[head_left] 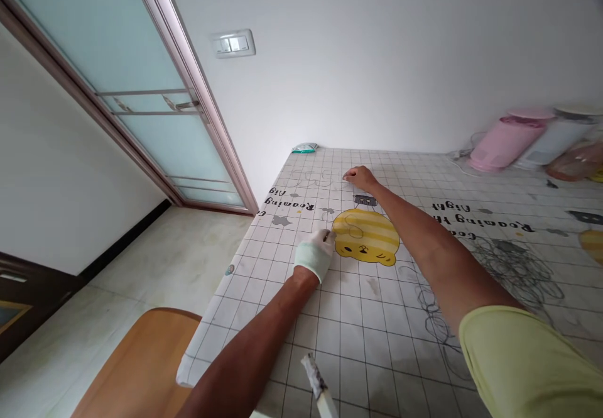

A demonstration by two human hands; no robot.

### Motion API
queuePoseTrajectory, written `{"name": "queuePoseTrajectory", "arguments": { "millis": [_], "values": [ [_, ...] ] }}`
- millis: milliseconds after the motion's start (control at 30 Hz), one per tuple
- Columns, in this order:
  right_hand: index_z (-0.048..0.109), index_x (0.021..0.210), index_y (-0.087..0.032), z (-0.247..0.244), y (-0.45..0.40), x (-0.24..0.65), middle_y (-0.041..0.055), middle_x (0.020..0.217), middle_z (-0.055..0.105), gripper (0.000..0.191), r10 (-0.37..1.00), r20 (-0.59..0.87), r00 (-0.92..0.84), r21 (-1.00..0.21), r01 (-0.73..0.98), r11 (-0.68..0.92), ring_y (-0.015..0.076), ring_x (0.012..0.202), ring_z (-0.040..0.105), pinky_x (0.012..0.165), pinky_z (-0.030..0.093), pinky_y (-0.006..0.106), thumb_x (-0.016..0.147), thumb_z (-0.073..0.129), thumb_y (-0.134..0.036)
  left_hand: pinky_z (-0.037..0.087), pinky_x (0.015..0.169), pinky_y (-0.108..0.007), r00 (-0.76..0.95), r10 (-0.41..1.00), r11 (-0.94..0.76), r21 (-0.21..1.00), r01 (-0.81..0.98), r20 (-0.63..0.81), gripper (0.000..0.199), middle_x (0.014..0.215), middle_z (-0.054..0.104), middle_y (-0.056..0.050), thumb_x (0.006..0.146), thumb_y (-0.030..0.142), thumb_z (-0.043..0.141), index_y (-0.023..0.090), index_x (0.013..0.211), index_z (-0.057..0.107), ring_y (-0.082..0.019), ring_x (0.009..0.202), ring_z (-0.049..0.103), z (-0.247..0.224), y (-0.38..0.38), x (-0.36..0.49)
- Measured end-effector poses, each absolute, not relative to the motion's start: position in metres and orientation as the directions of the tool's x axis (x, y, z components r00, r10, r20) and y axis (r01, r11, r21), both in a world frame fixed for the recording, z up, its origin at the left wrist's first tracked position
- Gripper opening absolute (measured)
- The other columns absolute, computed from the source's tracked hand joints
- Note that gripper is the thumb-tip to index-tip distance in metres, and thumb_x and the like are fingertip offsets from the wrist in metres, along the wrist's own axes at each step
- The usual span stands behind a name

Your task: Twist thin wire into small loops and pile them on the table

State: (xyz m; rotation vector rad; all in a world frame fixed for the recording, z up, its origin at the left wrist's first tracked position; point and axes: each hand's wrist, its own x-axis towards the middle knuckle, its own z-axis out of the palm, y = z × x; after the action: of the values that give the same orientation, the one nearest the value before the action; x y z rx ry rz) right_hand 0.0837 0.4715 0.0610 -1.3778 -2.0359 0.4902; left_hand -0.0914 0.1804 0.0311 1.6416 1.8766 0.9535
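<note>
My left hand (316, 251), in a white glove with a pale green cuff, rests closed on the tablecloth beside the printed yellow cat. A thin grey strand (354, 224), thread or wire, curves over the print towards its fingers. Farther back, my bare right hand (360, 178) is pinched on the strand, just above the print's grey basket. Faint loops of strand lie left of the right hand. A loose grey tangle (516, 273) spreads on the cloth to the right, with more coils (436, 317) beneath my right forearm.
A lit cigarette with long ash (315, 374) juts up at the bottom foreground. Pink and white appliances (511, 138) stand at the back right, and a green-and-white packet (305, 148) lies at the far left corner. A wooden chair (141, 355) sits by the table's left edge.
</note>
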Motion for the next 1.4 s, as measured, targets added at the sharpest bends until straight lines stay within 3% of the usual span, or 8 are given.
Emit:
{"name": "queuePoseTrajectory", "arguments": {
  "millis": [300, 467, 600, 700, 900, 1133, 1300, 1400],
  "values": [
    [0.083, 0.1, -0.014, 0.064, 0.476, 0.084, 0.0105, 0.106, 0.081, 0.021, 0.924, 0.296, -0.241, -0.533, 0.761, 0.369, 0.0218, 0.099, 0.073, 0.089, 0.053, 0.029, 0.089, 0.066, -0.02, 0.048, 0.082, -0.034, -0.189, 0.977, 0.044, 0.764, 0.644, 0.103, 0.031, 0.101, 0.08, -0.006, 0.103, 0.041, 0.05, 0.029, 0.099, 0.078, -0.026, 0.096, 0.07, 0.031, 0.183, -0.093],
    [0.081, 0.106, -0.013, 0.081, 0.441, 0.099, 0.0122, 0.108, 0.08, 0.027, 0.915, 0.317, -0.251, -0.487, 0.785, 0.384, 0.0239, 0.103, 0.071, 0.091, 0.052, 0.032, 0.094, 0.059, -0.023, 0.047, 0.083, -0.035, -0.329, 0.93, 0.087, 0.773, 0.628, 0.162, 0.035, 0.097, 0.078, -0.008, 0.104, 0.039, 0.045, 0.026, 0.096, 0.076, -0.026, 0.094, 0.068, 0.034, 0.19, -0.111],
    [0.082, 0.094, -0.019, 0.092, 0.391, 0.102, 0.0069, 0.095, 0.08, 0.017, 0.854, 0.209, -0.476, -0.422, 0.744, 0.518, 0.0216, 0.089, 0.07, 0.081, 0.05, 0.031, 0.089, 0.067, -0.026, 0.046, 0.082, -0.034, -0.454, 0.872, 0.128, 0.811, 0.571, 0.182, 0.038, 0.094, 0.077, -0.008, 0.105, 0.04, 0.043, 0.024, 0.094, 0.075, -0.025, 0.089, 0.067, 0.034, 0.199, -0.133],
    [0.08, 0.093, -0.021, 0.097, 0.349, 0.088, 0.0054, 0.101, 0.079, 0.014, 0.763, 0.081, -0.642, -0.358, 0.695, 0.623, 0.0208, 0.091, 0.07, 0.078, 0.049, 0.029, 0.089, 0.068, -0.025, 0.047, 0.084, -0.035, -0.494, 0.854, 0.139, 0.845, 0.516, 0.161, 0.039, 0.097, 0.078, -0.008, 0.106, 0.042, 0.041, 0.024, 0.099, 0.075, -0.026, 0.091, 0.068, 0.032, 0.202, -0.143],
    [0.075, 0.09, -0.014, 0.089, 0.305, 0.031, 0.0166, 0.101, 0.076, 0.019, 0.906, -0.001, -0.424, -0.324, 0.857, 0.4, 0.0275, 0.093, 0.07, 0.075, 0.05, 0.032, 0.087, 0.075, -0.033, 0.049, 0.086, -0.037, -0.487, 0.858, 0.161, 0.814, 0.558, 0.164, 0.041, 0.1, 0.078, -0.01, 0.105, 0.042, 0.04, 0.023, 0.106, 0.076, -0.029, 0.095, 0.069, 0.033, 0.202, -0.145],
    [0.071, 0.091, -0.01, 0.095, 0.297, 0.004, 0.0208, 0.095, 0.074, 0.02, 0.972, -0.014, -0.236, -0.49, 0.848, 0.199, 0.0264, 0.086, 0.07, 0.066, 0.051, 0.029, 0.075, 0.083, -0.015, 0.05, 0.087, -0.036, -0.465, 0.872, 0.156, 0.816, 0.557, 0.15, 0.039, 0.102, 0.079, -0.009, 0.104, 0.043, 0.041, 0.025, 0.108, 0.076, -0.028, 0.098, 0.069, 0.036, 0.198, -0.144],
    [0.068, 0.084, -0.015, 0.114, 0.269, 0.043, 0.0122, 0.092, 0.075, 0.015, 0.968, 0.105, -0.229, -0.694, 0.68, 0.236, 0.0161, 0.077, 0.066, 0.061, 0.049, 0.024, 0.09, 0.073, -0.028, 0.052, 0.087, -0.034, -0.378, 0.908, 0.04, 0.863, 0.504, 0.179, 0.036, 0.101, 0.079, -0.007, 0.102, 0.039, 0.044, 0.024, 0.102, 0.076, -0.024, 0.093, 0.071, 0.043, 0.193, -0.136],
    [0.068, 0.088, -0.017, 0.113, 0.243, 0.073, 0.008, 0.089, 0.074, 0.018, 0.962, 0.162, -0.219, -0.787, 0.56, 0.26, 0.0125, 0.071, 0.063, 0.057, 0.047, 0.022, 0.093, 0.069, -0.034, 0.055, 0.081, -0.03, -0.215, 0.96, -0.105, 0.943, 0.315, 0.179, 0.04, 0.118, 0.076, -0.009, 0.102, 0.046, 0.045, 0.022, 0.117, 0.073, -0.021, 0.095, 0.073, 0.049, 0.185, -0.126]
  ]
}}
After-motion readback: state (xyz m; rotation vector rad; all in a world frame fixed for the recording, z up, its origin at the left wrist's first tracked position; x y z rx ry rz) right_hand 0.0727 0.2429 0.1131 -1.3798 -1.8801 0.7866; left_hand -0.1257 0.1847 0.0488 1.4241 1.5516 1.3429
